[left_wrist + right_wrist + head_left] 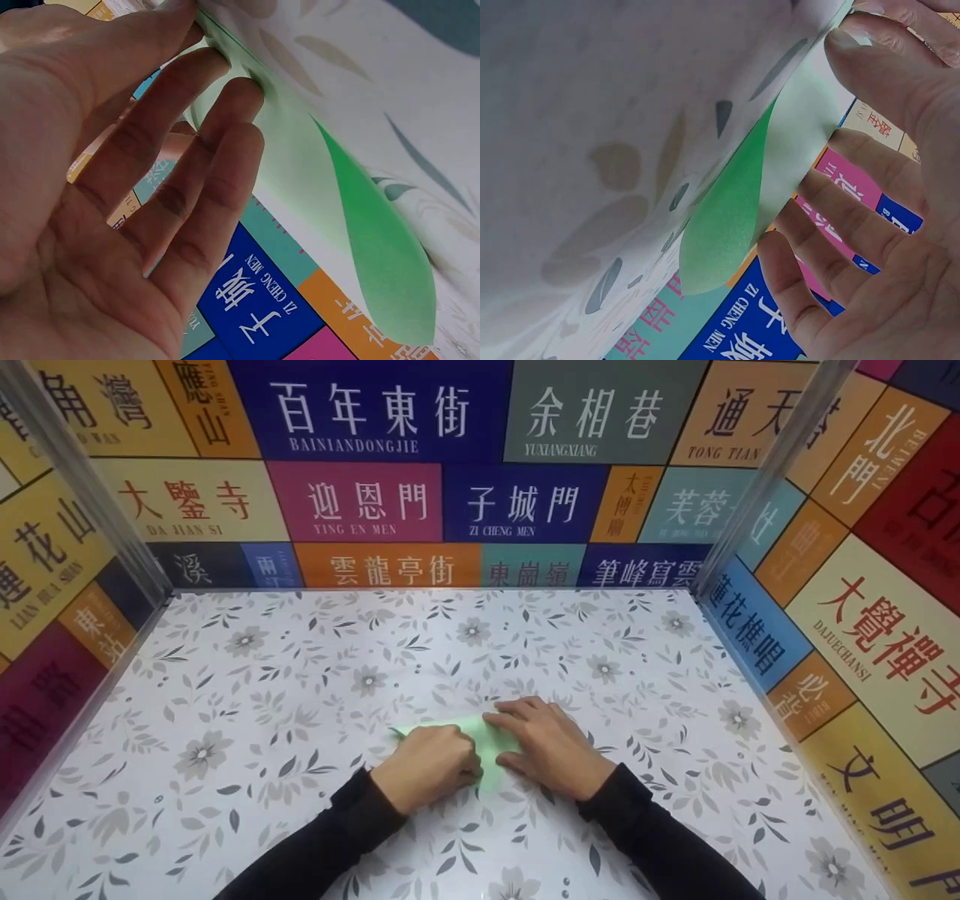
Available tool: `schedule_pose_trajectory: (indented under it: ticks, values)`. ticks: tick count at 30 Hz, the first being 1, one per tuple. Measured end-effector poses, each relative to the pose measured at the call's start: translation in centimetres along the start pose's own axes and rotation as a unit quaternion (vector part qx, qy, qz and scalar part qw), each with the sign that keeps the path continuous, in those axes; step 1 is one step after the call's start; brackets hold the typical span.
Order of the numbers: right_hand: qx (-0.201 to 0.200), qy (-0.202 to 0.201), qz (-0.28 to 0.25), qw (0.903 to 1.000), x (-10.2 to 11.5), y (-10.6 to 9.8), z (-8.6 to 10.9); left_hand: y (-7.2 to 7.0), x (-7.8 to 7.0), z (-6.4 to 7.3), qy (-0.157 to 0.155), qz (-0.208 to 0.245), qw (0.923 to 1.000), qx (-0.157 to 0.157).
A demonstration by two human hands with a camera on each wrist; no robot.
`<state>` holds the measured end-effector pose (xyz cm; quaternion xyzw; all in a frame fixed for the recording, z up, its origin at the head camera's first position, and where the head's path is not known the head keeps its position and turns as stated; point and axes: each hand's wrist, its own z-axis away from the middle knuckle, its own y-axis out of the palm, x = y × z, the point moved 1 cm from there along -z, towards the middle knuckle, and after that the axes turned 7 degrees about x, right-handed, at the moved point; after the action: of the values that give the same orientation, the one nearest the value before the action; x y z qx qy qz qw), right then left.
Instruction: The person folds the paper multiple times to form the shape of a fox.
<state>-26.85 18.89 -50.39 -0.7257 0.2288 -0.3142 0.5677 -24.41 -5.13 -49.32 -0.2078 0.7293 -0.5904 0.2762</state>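
A thin light-green sheet of paper [491,742] lies on the flowered tabletop between the two hands. My left hand [431,765] bends over its left part, with thumb and forefinger pinching the near edge in the left wrist view. My right hand [551,746] rests on the paper's right side, fingers spread and gently bent, thumb apart from them. Both wrist views show a curled flap of the paper [390,262], its one face a deeper green [727,217]. Part of the sheet is hidden under the left hand.
The white tabletop [300,660] carries a grey leaf-and-flower print. Upright panels covered in colourful Chinese place-name signs [352,502] close off the back, left and right sides. Clear strips [772,472] run along the corners where panels meet.
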Motion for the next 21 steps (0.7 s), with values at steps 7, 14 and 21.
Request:
schedule_pose_trajectory:
  ticks: [7,14,21]
  values:
    - [-0.019,-0.008,-0.028,0.9994,0.0,-0.1,0.0,0.0,0.1,0.0,-0.001,0.017,0.9998,0.010]
    - [-0.063,-0.018,-0.041,0.9970,-0.2,-0.5,0.0,0.1,0.4,-0.1,0.003,0.019,0.9997,0.014]
    - [-0.074,0.006,-0.065,0.9951,-0.8,-1.4,0.0,0.2,0.6,-0.1,0.011,0.037,0.9991,0.014]
